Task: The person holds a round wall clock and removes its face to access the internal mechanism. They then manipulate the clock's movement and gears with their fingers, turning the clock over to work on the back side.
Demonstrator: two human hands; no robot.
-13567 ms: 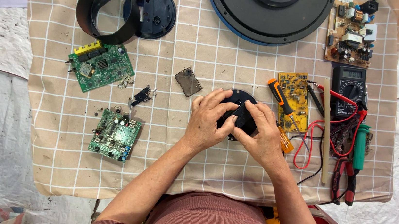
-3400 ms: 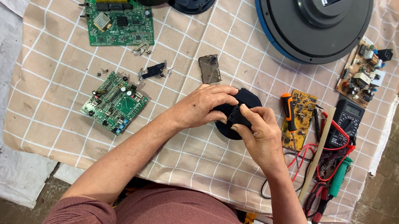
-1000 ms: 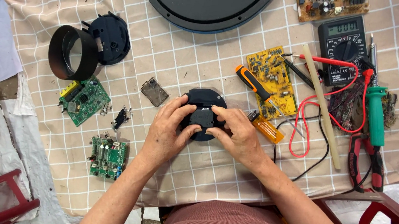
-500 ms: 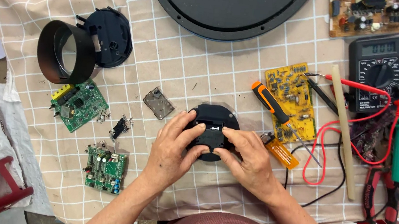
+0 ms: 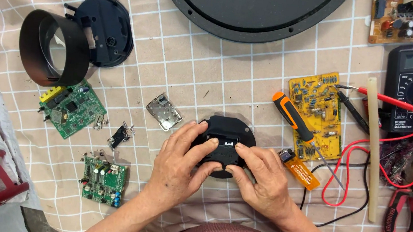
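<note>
Black round part point(image 5: 225, 138) sits flat on checked cloth point(image 5: 210, 76), dead centre between both hands. Left hand point(image 5: 176, 166) wraps its left edge, fingers curled over the top; right hand point(image 5: 261, 179) pinches the lower right rim. Both gripping, about equally close. No long axis, just round. Orange screwdriver point(image 5: 294, 120) just right.

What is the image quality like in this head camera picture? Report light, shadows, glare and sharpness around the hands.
Head view: soft, even light with only faint shadows under the left hand and right hand; the round black plastic part they hold looks sharp, with no motion blur; mild glare on the small shiny metal plate; the large black disc is cut off by the top edge.
</note>
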